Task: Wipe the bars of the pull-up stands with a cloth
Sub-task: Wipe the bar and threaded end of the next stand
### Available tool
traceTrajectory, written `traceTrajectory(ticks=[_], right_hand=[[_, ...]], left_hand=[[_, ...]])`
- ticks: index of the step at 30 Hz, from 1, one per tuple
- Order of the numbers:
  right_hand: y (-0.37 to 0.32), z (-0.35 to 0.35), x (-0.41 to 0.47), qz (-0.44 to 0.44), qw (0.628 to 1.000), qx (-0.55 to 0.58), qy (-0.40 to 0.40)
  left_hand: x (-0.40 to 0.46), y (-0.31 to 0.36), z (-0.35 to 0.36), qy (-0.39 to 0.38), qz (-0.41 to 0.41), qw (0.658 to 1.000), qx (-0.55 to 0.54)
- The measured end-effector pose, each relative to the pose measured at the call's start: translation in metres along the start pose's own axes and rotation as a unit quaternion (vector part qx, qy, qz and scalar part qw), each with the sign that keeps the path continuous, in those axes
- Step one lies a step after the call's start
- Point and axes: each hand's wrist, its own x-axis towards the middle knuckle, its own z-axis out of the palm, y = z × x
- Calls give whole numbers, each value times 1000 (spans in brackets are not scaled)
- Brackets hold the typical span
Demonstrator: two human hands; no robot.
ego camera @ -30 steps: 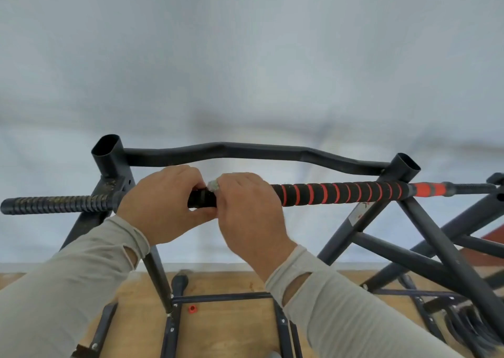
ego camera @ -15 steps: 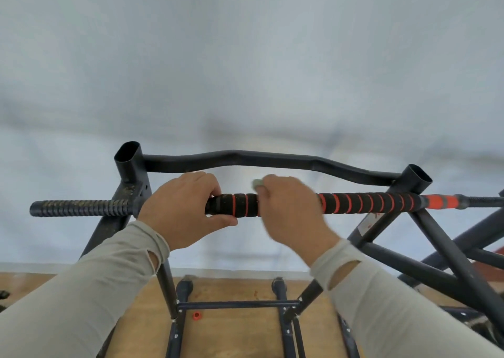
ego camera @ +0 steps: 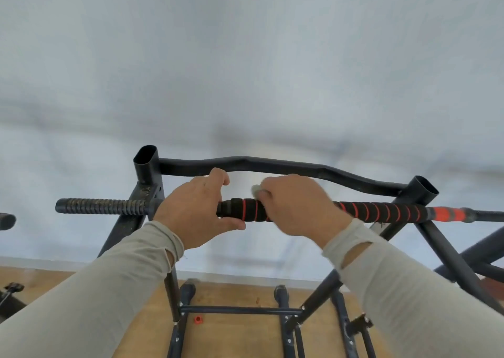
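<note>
While a black foam-padded bar [ego camera: 381,211] spiralled with orange stripes is stretched across the middle of the frame, it is gripped by the left hand [ego camera: 195,211], thumb beneath and fingers curled over. Right of it, a small grey cloth [ego camera: 255,189] is pressed onto the bar by the right hand [ego camera: 297,206], whose fingers are wrapped round both. At the left a ribbed, scuffed black grip [ego camera: 101,206] is seen. Behind, a wavy matte black metal bar [ego camera: 272,164] is joined to open oval tubes. No writing can be read.
</note>
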Motion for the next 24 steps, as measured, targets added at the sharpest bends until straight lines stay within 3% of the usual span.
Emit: traceTrajectory(ticks=[4, 8, 11, 15, 18, 21, 24], right_hand=[[-60, 19, 0, -58, 997, 18, 52], [-22, 32, -27, -107, 984, 44, 134], [38, 26, -49, -59, 990, -32, 126], [96, 8, -75, 107, 984, -134, 53], [86, 3, -75, 128, 982, -99, 97], [58, 4, -68, 160, 983, -24, 84], [29, 10, -47, 122, 986, 16, 112]], left_hand=[[1, -2, 2, 14, 5, 1000, -6], [2, -4, 3, 10, 15, 1000, -20], [3, -5, 2, -14, 31, 999, 31], [4, -7, 4, -19, 54, 997, 52], [3, -4, 2, -29, 58, 997, 50], [2, 8, 8, 2, 97, 993, 62], [0, 17, 17, 30, 84, 996, 19]])
